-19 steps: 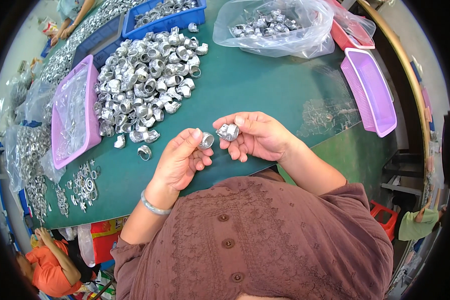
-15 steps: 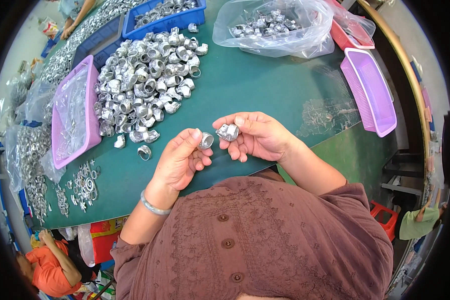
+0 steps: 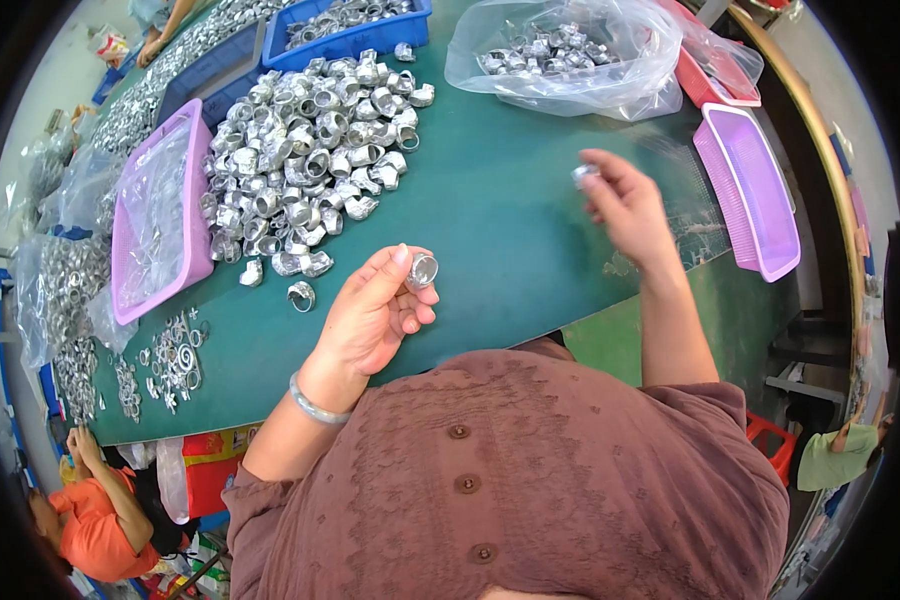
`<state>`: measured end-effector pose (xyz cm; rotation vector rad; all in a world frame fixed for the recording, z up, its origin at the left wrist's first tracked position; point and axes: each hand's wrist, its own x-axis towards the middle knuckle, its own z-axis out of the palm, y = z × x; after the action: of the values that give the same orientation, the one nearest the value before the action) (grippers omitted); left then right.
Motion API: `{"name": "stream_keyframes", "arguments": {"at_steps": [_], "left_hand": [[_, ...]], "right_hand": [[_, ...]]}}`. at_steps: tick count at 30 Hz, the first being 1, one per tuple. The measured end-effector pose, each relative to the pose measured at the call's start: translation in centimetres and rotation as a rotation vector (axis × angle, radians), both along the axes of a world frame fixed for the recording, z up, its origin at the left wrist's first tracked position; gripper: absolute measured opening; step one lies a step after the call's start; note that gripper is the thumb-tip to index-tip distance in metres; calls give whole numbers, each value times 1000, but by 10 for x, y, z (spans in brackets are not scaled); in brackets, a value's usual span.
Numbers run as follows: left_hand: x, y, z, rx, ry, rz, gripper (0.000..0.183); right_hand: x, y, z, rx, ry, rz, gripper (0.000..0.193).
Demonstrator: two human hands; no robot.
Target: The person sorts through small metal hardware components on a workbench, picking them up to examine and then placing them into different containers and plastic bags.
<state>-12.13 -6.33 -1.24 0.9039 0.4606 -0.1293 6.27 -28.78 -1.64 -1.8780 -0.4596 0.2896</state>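
Between the thumb and fingers of my left hand is a silver metal ring, its round opening facing up. My right hand is out over the right part of the green table, pinching another silver ring at its fingertips; blur hides that ring's details. Beyond my left hand lies a large heap of chunky silver rings. One loose ring rests on the table just left of that hand. A clear plastic bag with more rings in it sits beyond my right hand.
A purple basket lined with plastic stands left of the heap, with small metal pieces nearer me. Blue bins are at the back. Another purple basket sits at the right table edge. A person in orange is at lower left.
My right hand has moved away from the left, rightward and farther out toward the plastic bag, carrying its ring. My left hand stays nearly in place, its ring now turned with the opening showing.
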Motion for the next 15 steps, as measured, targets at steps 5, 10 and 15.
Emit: {"name": "stream_keyframes", "arguments": {"at_steps": [5, 10, 15], "left_hand": [[1, 2, 0, -15, 26, 5, 34], [0, 1, 1, -9, 21, 18, 29], [-1, 2, -2, -11, -15, 38, 22]], "right_hand": [[32, -33, -13, -321, -512, -249, 34], [37, -43, -34, -389, -566, -401, 29], [42, -53, -40, -287, -485, -354, 33]]}}
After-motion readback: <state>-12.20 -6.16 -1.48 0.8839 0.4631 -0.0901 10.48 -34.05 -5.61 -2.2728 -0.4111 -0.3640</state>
